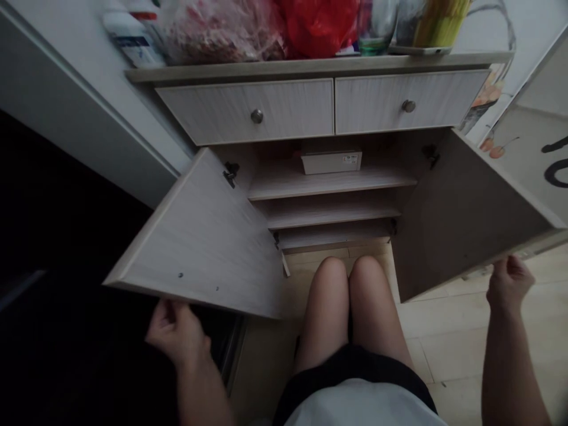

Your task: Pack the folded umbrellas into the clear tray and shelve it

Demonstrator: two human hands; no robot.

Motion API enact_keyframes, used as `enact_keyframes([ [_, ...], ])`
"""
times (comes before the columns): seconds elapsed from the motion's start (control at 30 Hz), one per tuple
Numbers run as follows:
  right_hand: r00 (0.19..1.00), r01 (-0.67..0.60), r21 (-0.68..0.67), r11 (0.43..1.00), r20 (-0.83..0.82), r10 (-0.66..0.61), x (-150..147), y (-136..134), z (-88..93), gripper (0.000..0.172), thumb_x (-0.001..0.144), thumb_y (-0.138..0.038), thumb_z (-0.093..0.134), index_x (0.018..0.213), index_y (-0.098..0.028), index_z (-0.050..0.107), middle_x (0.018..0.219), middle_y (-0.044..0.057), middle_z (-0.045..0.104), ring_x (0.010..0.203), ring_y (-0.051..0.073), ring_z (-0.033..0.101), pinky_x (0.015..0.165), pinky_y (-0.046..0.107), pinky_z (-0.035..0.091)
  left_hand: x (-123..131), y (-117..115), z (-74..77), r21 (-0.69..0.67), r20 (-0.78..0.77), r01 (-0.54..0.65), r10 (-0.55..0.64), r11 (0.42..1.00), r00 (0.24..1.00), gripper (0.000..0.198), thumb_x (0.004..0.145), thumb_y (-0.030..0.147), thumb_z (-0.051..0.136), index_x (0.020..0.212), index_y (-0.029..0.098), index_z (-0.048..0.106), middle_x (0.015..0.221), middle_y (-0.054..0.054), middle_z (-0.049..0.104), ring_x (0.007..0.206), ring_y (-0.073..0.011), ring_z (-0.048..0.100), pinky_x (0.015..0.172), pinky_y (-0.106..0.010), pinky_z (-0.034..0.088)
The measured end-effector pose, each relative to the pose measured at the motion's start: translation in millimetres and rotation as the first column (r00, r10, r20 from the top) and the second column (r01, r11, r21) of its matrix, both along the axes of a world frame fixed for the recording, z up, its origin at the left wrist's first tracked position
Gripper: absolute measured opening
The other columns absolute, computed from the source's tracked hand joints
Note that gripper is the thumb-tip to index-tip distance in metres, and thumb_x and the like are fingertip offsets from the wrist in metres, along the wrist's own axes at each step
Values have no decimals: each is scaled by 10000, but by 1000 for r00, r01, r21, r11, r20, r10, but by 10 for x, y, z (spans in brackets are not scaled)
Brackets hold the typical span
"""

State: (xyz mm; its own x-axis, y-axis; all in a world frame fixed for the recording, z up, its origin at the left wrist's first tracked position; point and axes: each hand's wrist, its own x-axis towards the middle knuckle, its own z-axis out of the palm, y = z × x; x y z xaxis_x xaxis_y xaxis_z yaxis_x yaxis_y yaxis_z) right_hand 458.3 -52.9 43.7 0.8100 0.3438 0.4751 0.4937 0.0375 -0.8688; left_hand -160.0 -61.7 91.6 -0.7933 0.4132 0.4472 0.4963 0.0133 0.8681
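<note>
Both doors of a pale wood-grain cabinet stand swung outward. My left hand [177, 331] is closed at the lower front edge of the left cabinet door [208, 242], its fingertips partly hidden behind the panel. At the outer edge of the right cabinet door [465, 225], my right hand [509, 281] is closed too, fingers curled in a pinch on the far side where the knob would be hidden. Between the doors, a white box [332, 162] sits on the upper shelf [332, 184]. Two lower boards [335, 216] show beneath it.
Two shut drawers [266, 112] with round knobs lie above the doors. On the cabinet top [310, 68] stand white bottles [133, 44], a clear bag [222, 29], a red bag [322, 26] and a glass [377, 26]. My knees [350, 278] are close to the opening.
</note>
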Motion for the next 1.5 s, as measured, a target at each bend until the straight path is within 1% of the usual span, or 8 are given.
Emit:
enact_keyframes([
  [0.1, 992, -92, -56, 994, 84, 97, -277, 7, 22, 412, 715, -701, 582, 716, -299, 669, 783, 181, 728, 799, 351, 735, 756, 485, 553, 181, 72, -126, 103, 50, -97, 92, 990, 994, 233, 662, 471, 666, 810, 319, 763, 920, 22, 801, 979, -347, 741, 908, -514, 586],
  [0.23, 942, -285, -140, 948, 143, 304, -752, 141, 109, 418, 811, -622, 577, 880, -240, 732, 895, 159, 756, 876, 319, 731, 851, 484, 561, 473, 237, -251, 47, -86, 94, -89, 994, 992, 357, 725, 504, 662, 859, 185, 751, 869, -92, 788, 829, -296, 751, 818, -450, 604],
  [0.33, 893, -417, -118, 901, 131, 430, -1143, 364, 172, 439, 870, -604, 562, 944, -206, 733, 953, 129, 759, 888, 266, 719, 855, 443, 561, 719, 423, -285, 21, -157, 263, -257, 965, 954, 371, 783, 504, 657, 888, 156, 733, 843, -109, 772, 770, -245, 733, 768, -378, 591],
  [0.47, 828, -545, -69, 835, 114, 550, -1594, 819, 207, 473, 873, -636, 568, 904, -186, 707, 884, 103, 752, 797, 222, 698, 749, 364, 550, 1090, 755, -237, -12, -271, 416, -404, 909, 874, 325, 847, 477, 648, 897, 166, 728, 842, -101, 768, 763, -218, 713, 790, -346, 547],
  [0.67, 757, -633, -111, 766, 118, 642, -2066, 1516, 272, 484, 913, -642, 506, 935, -187, 671, 898, 106, 749, 784, 218, 691, 752, 356, 520, 1686, 1385, -71, -122, -305, 547, -556, 828, 773, 148, 883, 304, 678, 892, 166, 731, 857, -94, 768, 763, -212, 715, 811, -328, 499],
  [0.8, 745, -633, -161, 757, 140, 653, -2240, 1825, 325, 438, 953, -585, 474, 935, -191, 664, 908, 105, 751, 827, 226, 698, 769, 352, 507, 1966, 1779, 23, -188, -266, 578, -607, 794, 749, 119, 897, 265, 681, 898, 161, 740, 866, -101, 769, 769, -209, 717, 796, -313, 483],
  [0.93, 744, -620, -203, 757, 154, 651, -2333, 2052, 357, 351, 962, -497, 500, 927, -193, 672, 914, 96, 751, 817, 209, 691, 760, 324, 491, 2082, 2062, 51, -213, -214, 610, -646, 763, 733, 159, 919, 294, 663, 938, 163, 752, 904, -105, 776, 764, -199, 714, 744, -286, 483],
  [1.5, 748, -610, -267, 746, 115, 653, -2508, 2817, 355, 270, 946, -402, 542, 918, -165, 668, 914, 120, 722, 814, 227, 679, 761, 332, 480, 2304, 2743, 167, -347, -237, 535, -624, 770, 744, 227, 952, 359, 618, 988, 190, 765, 991, -121, 777, 895, -232, 705, 814, -311, 449],
])
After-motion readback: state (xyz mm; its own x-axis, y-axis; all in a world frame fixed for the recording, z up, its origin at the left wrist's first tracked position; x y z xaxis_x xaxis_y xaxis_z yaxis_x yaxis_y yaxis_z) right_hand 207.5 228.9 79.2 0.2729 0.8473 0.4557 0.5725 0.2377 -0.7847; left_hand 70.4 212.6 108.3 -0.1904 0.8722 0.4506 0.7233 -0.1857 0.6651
